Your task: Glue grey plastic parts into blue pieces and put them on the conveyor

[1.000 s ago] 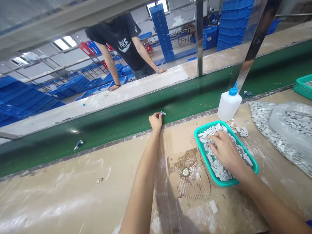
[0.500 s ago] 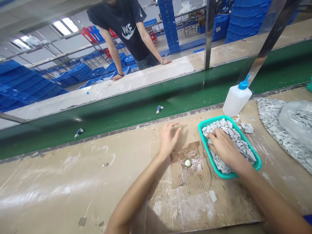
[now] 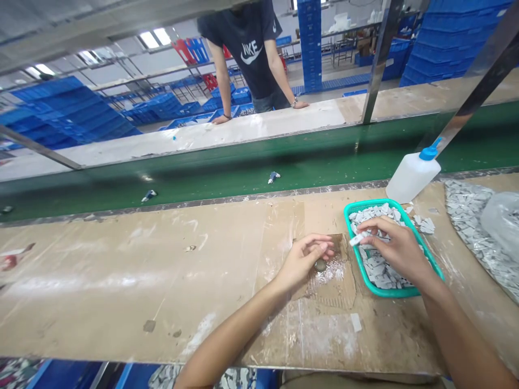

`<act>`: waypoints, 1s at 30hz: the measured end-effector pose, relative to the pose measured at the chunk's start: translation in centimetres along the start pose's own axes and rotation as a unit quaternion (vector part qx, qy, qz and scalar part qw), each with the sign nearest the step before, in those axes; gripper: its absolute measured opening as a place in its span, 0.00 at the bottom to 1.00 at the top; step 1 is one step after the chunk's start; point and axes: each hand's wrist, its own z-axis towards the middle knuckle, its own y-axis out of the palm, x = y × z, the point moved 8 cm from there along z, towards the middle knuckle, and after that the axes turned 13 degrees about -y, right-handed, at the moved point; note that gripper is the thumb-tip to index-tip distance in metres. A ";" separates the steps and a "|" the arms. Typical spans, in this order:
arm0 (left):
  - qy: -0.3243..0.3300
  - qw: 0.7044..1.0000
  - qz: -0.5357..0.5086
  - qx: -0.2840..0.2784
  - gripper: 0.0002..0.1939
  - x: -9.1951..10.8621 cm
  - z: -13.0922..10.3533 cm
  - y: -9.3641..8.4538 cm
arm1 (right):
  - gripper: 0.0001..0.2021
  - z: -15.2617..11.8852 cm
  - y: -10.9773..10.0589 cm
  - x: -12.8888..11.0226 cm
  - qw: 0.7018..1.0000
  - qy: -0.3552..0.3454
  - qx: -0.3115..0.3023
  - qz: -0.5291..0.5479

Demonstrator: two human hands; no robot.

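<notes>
My right hand (image 3: 391, 243) pinches a small whitish piece (image 3: 359, 238) over the left side of a green basket (image 3: 405, 293). Many flat grey-white pieces (image 3: 381, 270) fill the basket. Above a glossy, wet-looking cardboard scrap (image 3: 334, 294) is my left hand (image 3: 310, 256), its fingers curled and thumb near the fingertips; whether it holds anything is hidden. A small round object (image 3: 320, 265) lies on the scrap just under the left fingers.
A white bottle with blue cap (image 3: 412, 175) stands behind the basket, a clear bag of grey pieces (image 3: 474, 227) to its right. Small blue-and-white items (image 3: 274, 177) lie on the green belt (image 3: 219, 181). Across it, a person (image 3: 251, 54) leans on the ledge.
My right hand has lifted out of the pieces with one between its fingers. My left hand has moved down over the cardboard scrap, its fingers now more curled. The camera view has shifted.
</notes>
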 end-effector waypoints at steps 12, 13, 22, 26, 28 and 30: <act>-0.092 0.973 -0.191 -0.088 0.26 -2.8 -0.9 0.4 | 0.17 -0.9 5.9 -3.7 0.980 0.027 -0.037 0.195; -0.082 0.977 -0.187 -0.062 0.25 -2.9 -0.8 -0.2 | 0.17 -1.2 6.5 -3.3 0.975 0.055 -0.044 0.210; 0.000 0.995 -0.102 0.005 0.17 -2.9 -0.5 -2.2 | 0.11 -1.8 8.0 -2.9 0.978 0.068 -0.088 0.175; 0.042 0.996 -0.072 -0.012 0.12 -2.2 -0.4 -2.2 | 0.11 -1.7 7.6 -3.2 0.988 0.035 -0.096 0.113; 0.087 0.996 -0.023 0.016 0.12 -1.1 -0.4 -3.2 | 0.11 -1.6 7.3 -3.4 0.993 0.020 -0.092 0.068; 0.139 0.987 0.019 0.079 0.12 0.2 -0.4 -5.2 | 0.12 -1.6 7.1 -3.9 0.996 -0.004 -0.088 0.020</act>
